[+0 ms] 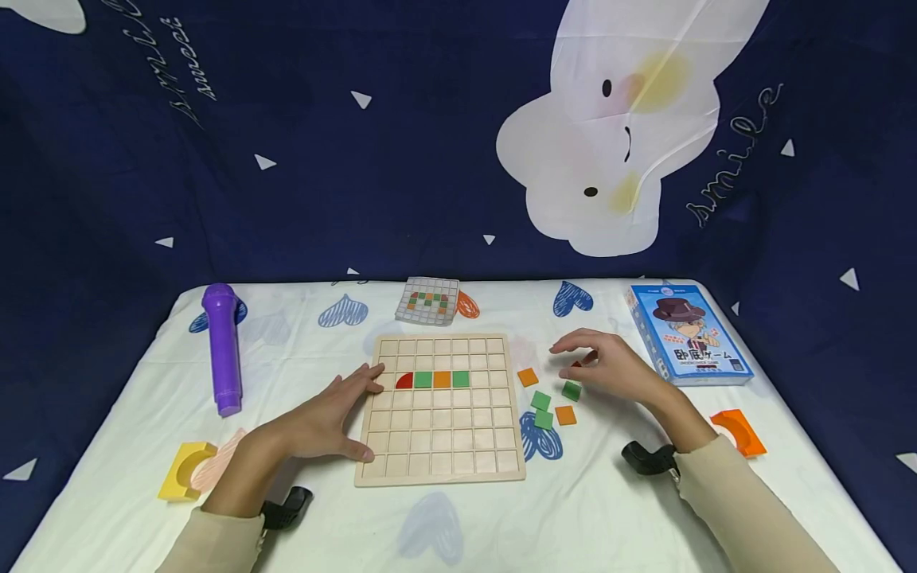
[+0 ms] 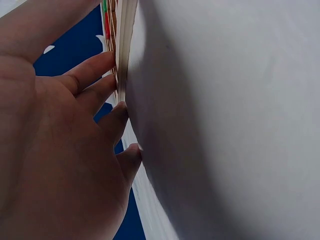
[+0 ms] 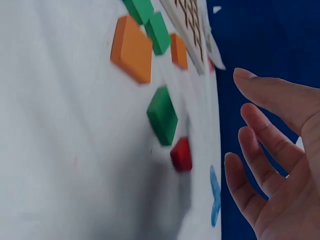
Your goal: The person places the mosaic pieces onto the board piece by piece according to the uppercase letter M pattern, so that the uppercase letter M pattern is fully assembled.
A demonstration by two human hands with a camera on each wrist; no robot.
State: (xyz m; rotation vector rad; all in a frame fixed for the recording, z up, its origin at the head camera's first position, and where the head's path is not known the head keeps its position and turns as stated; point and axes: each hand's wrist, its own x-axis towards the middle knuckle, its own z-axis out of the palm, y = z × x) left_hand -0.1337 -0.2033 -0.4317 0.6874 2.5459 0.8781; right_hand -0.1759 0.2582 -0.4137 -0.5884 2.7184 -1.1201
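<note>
A wooden grid board [image 1: 450, 440] lies on the table, with a row of a red rounded piece [image 1: 405, 381], a green tile [image 1: 423, 380], an orange tile [image 1: 442, 380] and another green tile [image 1: 461, 379]. My left hand [image 1: 315, 422] rests along the board's left edge, thumb and fingers spread. To the board's right, my right hand [image 1: 612, 366] hovers above the table, fingers loosely bent and holding nothing. Below it are a loose green tile [image 3: 162, 116] and a red piece [image 3: 181, 155], mostly hidden by the hand in the head view. Several other green and orange tiles [image 1: 566, 415] lie nearby.
A small pattern card [image 1: 427, 301] lies behind the board. The purple microphone [image 1: 224, 350] and a yellow curved block [image 1: 183, 471] are at left. On the right are a blue game box [image 1: 689, 334] and an orange curved block [image 1: 741, 433].
</note>
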